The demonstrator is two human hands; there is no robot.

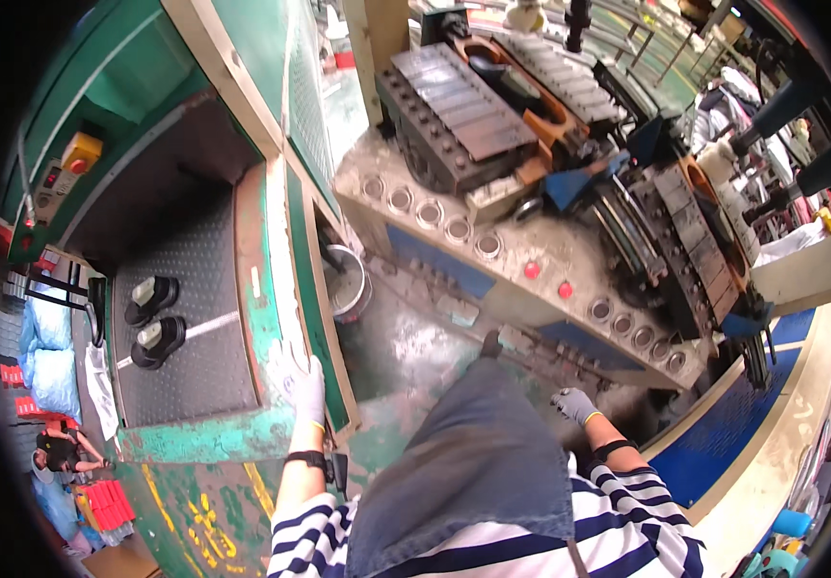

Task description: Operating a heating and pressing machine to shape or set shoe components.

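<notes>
My left hand (302, 387), in a pale work glove, lies against the worn edge of a green cabinet-like machine (194, 435). Its fingers are stretched out, with nothing seen in them. My right hand (575, 405), gloved too, hangs in the air just in front of a large machine with hinged metal moulds (468, 106). Its fingers are loosely bent and slightly apart, and no object shows in it. Inside the green machine, a black shoe (150, 300) and another black shoe (159, 343) sit on a dark studded plate (205, 371); pale blocks show at their openings.
Red buttons (531, 270) and round fittings line the mould machine's front. A bucket (346, 281) stands between the machines. A blue perforated panel (724, 438) lies at right. At far left are a control box (81, 152), blue bags (52, 380), red boxes (105, 504) and another person (68, 450).
</notes>
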